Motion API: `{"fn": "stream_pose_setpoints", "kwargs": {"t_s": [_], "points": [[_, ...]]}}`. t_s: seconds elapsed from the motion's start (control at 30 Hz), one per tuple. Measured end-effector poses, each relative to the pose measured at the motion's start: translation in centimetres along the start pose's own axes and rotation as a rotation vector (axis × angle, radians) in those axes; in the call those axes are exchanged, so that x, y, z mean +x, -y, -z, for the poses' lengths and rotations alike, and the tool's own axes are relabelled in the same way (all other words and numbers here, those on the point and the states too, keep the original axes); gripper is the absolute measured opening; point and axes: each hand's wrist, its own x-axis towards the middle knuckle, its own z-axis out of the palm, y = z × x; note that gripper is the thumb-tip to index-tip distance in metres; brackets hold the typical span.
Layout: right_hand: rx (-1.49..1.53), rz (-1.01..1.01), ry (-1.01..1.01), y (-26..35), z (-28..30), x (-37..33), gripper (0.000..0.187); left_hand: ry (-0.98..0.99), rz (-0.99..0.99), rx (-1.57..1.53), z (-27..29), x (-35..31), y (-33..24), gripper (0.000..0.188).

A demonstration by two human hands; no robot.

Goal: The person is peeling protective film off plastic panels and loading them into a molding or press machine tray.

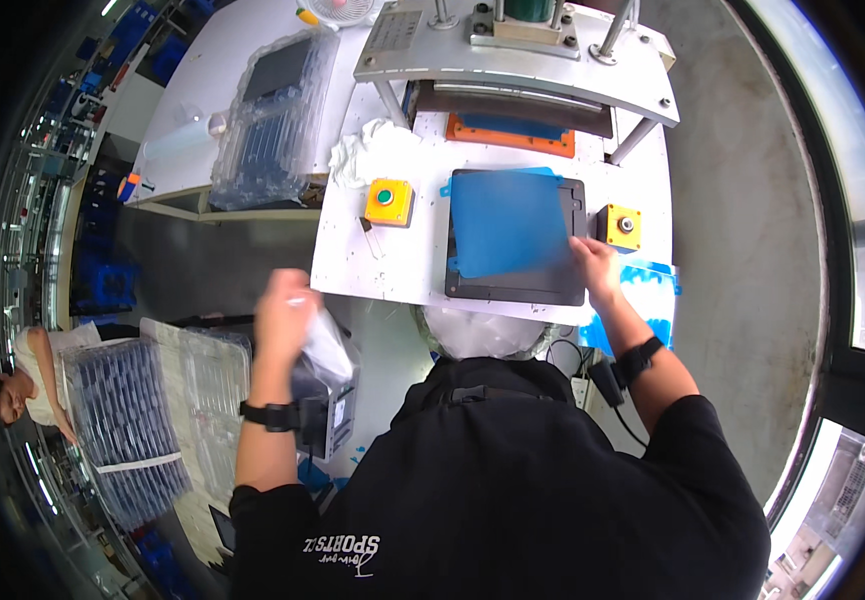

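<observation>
A dark, flat rectangular frame (518, 290) lies on the white bench in front of me. Over most of it rests a translucent blue film (509, 222) with small tabs at its corners. My right hand (598, 268) is closed at the film's right edge, its fingertips pinching the film over the frame's border. My left hand (286, 312), smeared by motion, is off the bench's front left corner. Its fingers are closed on a white, limp piece that looks like cloth (329, 350), which hangs below the hand.
Yellow button boxes stand left (389, 203) and right (620, 228) of the frame. Behind it a metal press (513, 65) holds an orange fixture (503, 139). Crumpled white cloth (378, 150) and clear trays (278, 120) lie left. Blue film sheets (643, 300) hang off the right edge. A person (43, 380) is far left.
</observation>
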Motion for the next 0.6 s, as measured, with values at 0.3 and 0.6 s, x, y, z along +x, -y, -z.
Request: {"fn": "stream_pose_setpoints", "kwargs": {"t_s": [0.3,0.6], "points": [[-0.242,0.292,-0.179,-3.3,-0.6,-5.0,0.027,0.542,-0.6,0.42,-13.5,-1.9,-6.5,0.058],[-0.526,0.381,-0.339,-3.5,0.7,-3.6,0.04,0.558,-0.584,0.627,-15.9,-1.9,-6.8,0.056]]}}
